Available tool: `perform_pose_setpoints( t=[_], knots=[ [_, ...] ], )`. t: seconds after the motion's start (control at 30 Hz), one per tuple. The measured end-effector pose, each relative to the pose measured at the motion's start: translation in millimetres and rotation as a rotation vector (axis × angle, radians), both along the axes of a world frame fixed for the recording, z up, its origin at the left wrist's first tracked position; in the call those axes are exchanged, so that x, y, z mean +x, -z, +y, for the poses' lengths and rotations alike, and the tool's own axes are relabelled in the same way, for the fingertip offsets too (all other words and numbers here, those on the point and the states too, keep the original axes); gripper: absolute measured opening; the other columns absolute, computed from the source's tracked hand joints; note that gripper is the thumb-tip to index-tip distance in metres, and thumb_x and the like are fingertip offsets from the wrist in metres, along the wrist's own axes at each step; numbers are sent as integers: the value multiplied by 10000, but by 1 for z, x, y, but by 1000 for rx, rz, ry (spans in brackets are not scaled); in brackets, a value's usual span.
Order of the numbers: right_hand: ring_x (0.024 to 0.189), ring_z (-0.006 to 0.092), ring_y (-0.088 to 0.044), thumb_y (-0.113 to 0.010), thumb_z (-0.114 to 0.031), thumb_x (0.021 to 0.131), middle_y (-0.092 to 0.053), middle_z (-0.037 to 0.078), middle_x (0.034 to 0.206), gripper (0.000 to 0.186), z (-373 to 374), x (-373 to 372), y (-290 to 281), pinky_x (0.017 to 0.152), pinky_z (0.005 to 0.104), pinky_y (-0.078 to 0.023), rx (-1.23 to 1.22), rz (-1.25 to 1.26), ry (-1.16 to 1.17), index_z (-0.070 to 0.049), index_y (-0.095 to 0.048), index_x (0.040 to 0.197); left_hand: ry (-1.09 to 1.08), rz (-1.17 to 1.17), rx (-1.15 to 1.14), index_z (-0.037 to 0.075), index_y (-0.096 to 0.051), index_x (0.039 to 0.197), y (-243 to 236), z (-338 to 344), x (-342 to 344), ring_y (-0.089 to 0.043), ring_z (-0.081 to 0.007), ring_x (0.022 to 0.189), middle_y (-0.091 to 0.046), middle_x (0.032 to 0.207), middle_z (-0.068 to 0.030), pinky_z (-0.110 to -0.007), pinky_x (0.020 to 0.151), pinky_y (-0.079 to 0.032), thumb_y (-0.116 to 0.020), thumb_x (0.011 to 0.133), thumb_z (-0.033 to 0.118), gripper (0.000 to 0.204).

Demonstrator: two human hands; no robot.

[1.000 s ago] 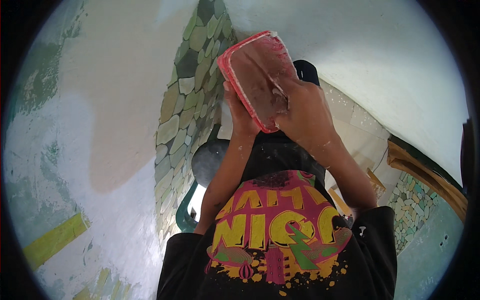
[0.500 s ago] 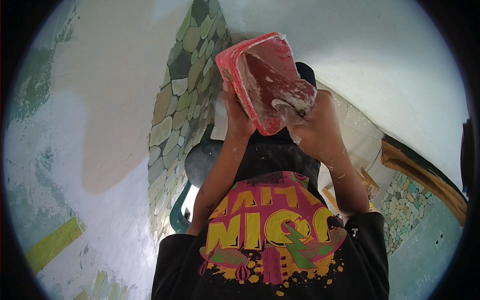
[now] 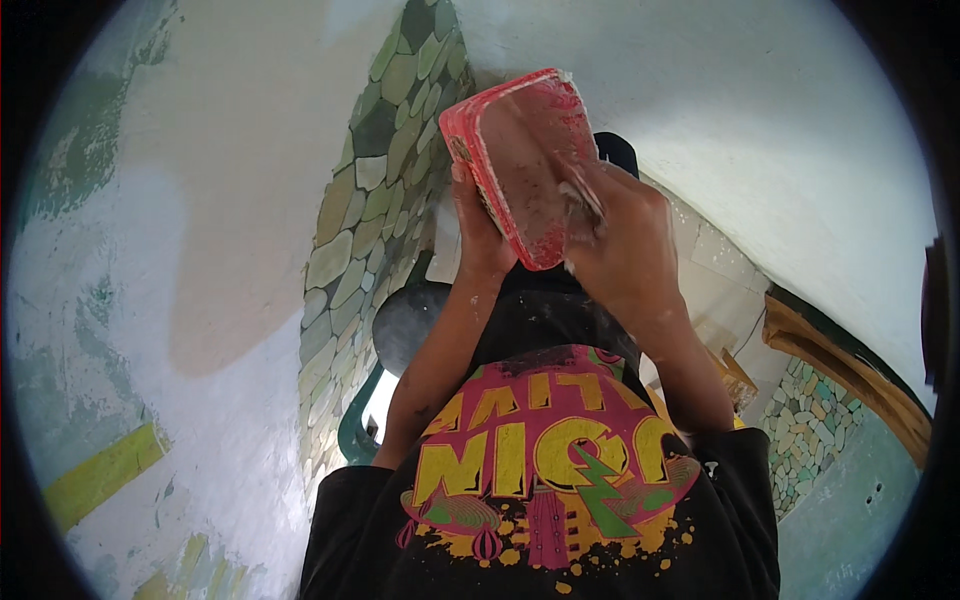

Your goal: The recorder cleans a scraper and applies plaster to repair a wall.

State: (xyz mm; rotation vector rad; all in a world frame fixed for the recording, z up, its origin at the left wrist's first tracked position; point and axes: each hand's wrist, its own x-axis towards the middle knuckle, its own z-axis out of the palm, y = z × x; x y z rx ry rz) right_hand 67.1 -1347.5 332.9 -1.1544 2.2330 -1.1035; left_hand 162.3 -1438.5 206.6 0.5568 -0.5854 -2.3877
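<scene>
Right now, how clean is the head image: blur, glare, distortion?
Head view: right hand looks slightly motion-smeared, left hand and red container crisper; pale sheen on the wall at upper right, its base bowed, likely by the fisheye; black vignette around the rim.

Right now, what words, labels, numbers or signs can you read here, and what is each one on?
Black shirt: two rows of big yellow lettering, upside down from this view; I won't copy out the words.
Red container: a small patterned patch on its side, too small and blurred to tell whether it is writing.
I can make out no other lettering, numbers or signs.
</scene>
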Motion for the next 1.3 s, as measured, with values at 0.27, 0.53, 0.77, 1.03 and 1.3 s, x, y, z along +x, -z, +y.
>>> perform_pose_setpoints(
  t=[0.27,0.53,0.77,1.03,1.3],
  knots=[
    [895,457,-650,-628,-23,766,-678,257,957,329,-5,-12,-1,765,450,-543,141,75,-2,-21,-690,1089,27,55,43,95,-390,1494,-8,0,-3,-508,-268,1329,-512,1445,-101,-454,1121,-422,-472,974,660,772],
    [834,331,-723,-636,10,795,-722,192,908,238,2,-16,-31,722,383,-541,167,-185,-44,36,-697,1024,14,55,48,109,-341,1529,4,-4,9,-482,-290,1342,-457,1489,-117,-455,1115,-426,-473,951,702,838],
    [813,432,-662,-654,-45,720,-676,236,828,312,-1,-10,-13,729,491,-537,125,-2,-116,-36,-710,1027,47,-9,-2,106,-339,1525,-10,0,3,-487,-305,1330,-449,1490,-126,-466,1103,-435,-451,949,719,849],
    [837,431,-668,-662,-40,717,-693,223,900,343,4,3,-5,753,474,-552,101,48,-122,-41,-717,1055,77,-5,-64,98,-366,1507,-19,-1,5,-500,-294,1316,-466,1475,-128,-463,1104,-425,-471,937,723,852],
    [845,415,-677,-697,-70,711,-699,226,957,340,-1,7,-5,749,480,-552,155,30,-50,-28,-711,1048,88,-23,-109,119,-318,1542,-20,1,-2,-442,-294,1372,-416,1523,-102,-468,1139,-380,-453,931,743,884]
  ],
)
